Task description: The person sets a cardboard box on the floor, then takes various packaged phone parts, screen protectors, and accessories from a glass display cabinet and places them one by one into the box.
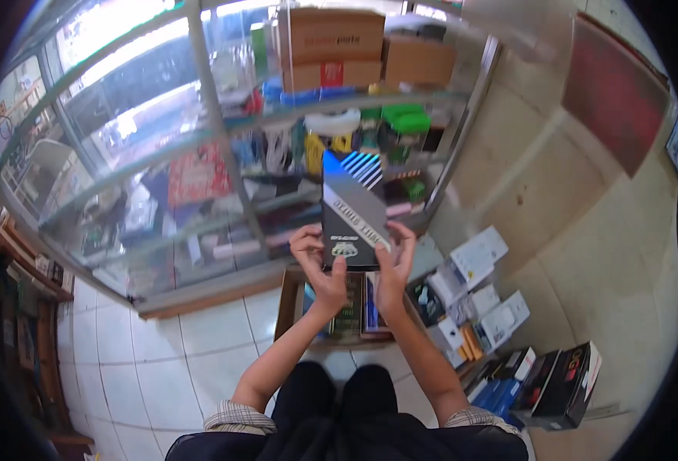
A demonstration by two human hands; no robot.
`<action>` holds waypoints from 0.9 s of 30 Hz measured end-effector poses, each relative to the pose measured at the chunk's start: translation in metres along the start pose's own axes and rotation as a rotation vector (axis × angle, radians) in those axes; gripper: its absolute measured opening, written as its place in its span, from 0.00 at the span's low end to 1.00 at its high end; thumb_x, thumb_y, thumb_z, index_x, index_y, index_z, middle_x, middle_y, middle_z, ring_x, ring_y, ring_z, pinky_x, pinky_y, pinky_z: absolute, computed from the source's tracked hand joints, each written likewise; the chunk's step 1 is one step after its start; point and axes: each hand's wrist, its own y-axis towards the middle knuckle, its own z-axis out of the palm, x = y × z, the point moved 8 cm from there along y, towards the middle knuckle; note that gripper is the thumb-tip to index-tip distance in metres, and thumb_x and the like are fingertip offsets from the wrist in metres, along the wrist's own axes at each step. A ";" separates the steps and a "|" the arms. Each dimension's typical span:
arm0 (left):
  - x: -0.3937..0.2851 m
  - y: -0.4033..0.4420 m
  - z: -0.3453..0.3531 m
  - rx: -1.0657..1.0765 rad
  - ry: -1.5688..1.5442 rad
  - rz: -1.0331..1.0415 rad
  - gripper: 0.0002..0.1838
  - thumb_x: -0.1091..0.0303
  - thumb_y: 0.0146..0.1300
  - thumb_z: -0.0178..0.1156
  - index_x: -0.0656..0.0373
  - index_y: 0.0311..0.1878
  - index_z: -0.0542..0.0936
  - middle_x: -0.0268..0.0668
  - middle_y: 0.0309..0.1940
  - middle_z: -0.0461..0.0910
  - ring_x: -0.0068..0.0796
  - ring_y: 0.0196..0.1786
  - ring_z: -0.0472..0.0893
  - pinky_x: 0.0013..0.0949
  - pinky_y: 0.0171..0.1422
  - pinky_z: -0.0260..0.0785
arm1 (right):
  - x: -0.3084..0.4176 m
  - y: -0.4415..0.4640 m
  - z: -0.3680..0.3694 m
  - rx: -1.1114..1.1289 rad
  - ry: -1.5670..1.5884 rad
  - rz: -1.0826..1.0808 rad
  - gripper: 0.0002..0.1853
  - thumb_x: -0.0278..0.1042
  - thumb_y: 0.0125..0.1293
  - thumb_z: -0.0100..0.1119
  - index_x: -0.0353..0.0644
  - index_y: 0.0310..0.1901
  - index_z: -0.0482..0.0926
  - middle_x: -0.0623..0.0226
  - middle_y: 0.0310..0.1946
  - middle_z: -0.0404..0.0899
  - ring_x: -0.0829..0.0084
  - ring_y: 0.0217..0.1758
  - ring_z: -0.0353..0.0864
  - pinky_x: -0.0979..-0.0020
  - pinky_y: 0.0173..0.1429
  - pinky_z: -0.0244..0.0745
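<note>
A black and grey box with a blue corner and white stripes is held up in front of me, its printing upside down. My left hand grips its lower left side, thumb on the front face. On the lower right side my right hand holds it the same way, with the thumb also on the face. Beneath the hands an open cardboard box stands on the tiled floor, with several boxes inside, partly hidden by my hands and forearms.
A glass display case full of goods stands ahead and to the left. Brown cartons are in its upper part. White boxes and dark boxes are piled at the right. A wooden cabinet is at the far left.
</note>
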 end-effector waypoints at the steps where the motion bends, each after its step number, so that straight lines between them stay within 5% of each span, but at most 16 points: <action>1: 0.019 -0.026 -0.024 0.025 -0.010 -0.024 0.19 0.73 0.51 0.52 0.61 0.48 0.61 0.44 0.50 0.59 0.36 0.57 0.60 0.36 0.64 0.52 | -0.016 -0.026 -0.001 0.019 0.032 0.071 0.19 0.22 0.60 0.50 0.36 0.53 0.61 0.63 0.54 0.59 0.72 0.58 0.61 0.73 0.62 0.54; 2: 0.023 -0.046 -0.047 0.010 0.010 -0.043 0.19 0.73 0.51 0.52 0.61 0.48 0.61 0.44 0.50 0.59 0.36 0.57 0.60 0.36 0.64 0.52 | -0.033 -0.048 -0.003 0.042 0.002 0.102 0.19 0.22 0.60 0.50 0.36 0.53 0.62 0.64 0.53 0.60 0.73 0.57 0.62 0.73 0.62 0.55; 5: 0.070 -0.113 -0.106 0.154 0.256 -0.560 0.29 0.76 0.55 0.46 0.64 0.62 0.55 0.44 0.58 0.59 0.33 0.63 0.60 0.32 0.66 0.51 | -0.111 -0.122 -0.020 0.027 -0.064 0.359 0.17 0.23 0.58 0.53 0.36 0.50 0.66 0.62 0.52 0.62 0.70 0.56 0.63 0.72 0.60 0.57; 8: 0.111 -0.171 -0.166 0.086 0.313 -0.972 0.23 0.76 0.54 0.49 0.64 0.57 0.64 0.41 0.52 0.67 0.32 0.57 0.67 0.30 0.62 0.55 | -0.161 -0.172 -0.025 0.034 -0.218 0.473 0.15 0.25 0.57 0.54 0.38 0.48 0.70 0.59 0.52 0.64 0.64 0.56 0.64 0.69 0.58 0.59; 10: 0.117 -0.184 -0.185 0.100 0.356 -0.942 0.21 0.78 0.54 0.49 0.62 0.54 0.67 0.40 0.51 0.69 0.30 0.54 0.68 0.29 0.60 0.58 | -0.171 -0.189 -0.019 0.174 -0.509 0.370 0.14 0.25 0.61 0.51 0.40 0.49 0.70 0.64 0.51 0.64 0.75 0.49 0.68 0.78 0.48 0.66; 13: 0.140 -0.194 -0.206 0.142 0.333 -1.005 0.19 0.78 0.57 0.47 0.61 0.54 0.68 0.36 0.47 0.71 0.26 0.52 0.69 0.27 0.57 0.59 | -0.195 -0.204 -0.017 0.256 -0.624 0.403 0.11 0.28 0.62 0.50 0.41 0.47 0.73 0.55 0.54 0.64 0.62 0.57 0.64 0.69 0.56 0.63; 15: 0.175 -0.201 -0.215 0.462 0.558 -0.920 0.18 0.79 0.58 0.46 0.61 0.53 0.68 0.38 0.46 0.72 0.27 0.51 0.70 0.27 0.57 0.60 | -0.218 -0.210 -0.016 0.350 -0.671 0.417 0.12 0.29 0.61 0.50 0.40 0.47 0.74 0.50 0.56 0.62 0.54 0.62 0.60 0.63 0.63 0.57; 26: 0.262 -0.204 -0.219 0.685 0.599 -0.888 0.22 0.84 0.52 0.46 0.60 0.52 0.68 0.44 0.52 0.65 0.40 0.59 0.64 0.34 0.65 0.52 | -0.297 -0.213 -0.005 0.601 -0.851 0.481 0.25 0.18 0.52 0.51 0.40 0.55 0.68 0.46 0.63 0.52 0.44 0.66 0.50 0.57 0.67 0.50; 27: 0.267 -0.211 -0.221 0.720 0.630 -0.884 0.24 0.84 0.50 0.47 0.60 0.54 0.67 0.46 0.54 0.63 0.43 0.61 0.61 0.35 0.66 0.51 | -0.301 -0.214 -0.004 0.642 -0.893 0.497 0.27 0.16 0.47 0.52 0.32 0.54 0.67 0.41 0.62 0.51 0.39 0.65 0.47 0.51 0.67 0.48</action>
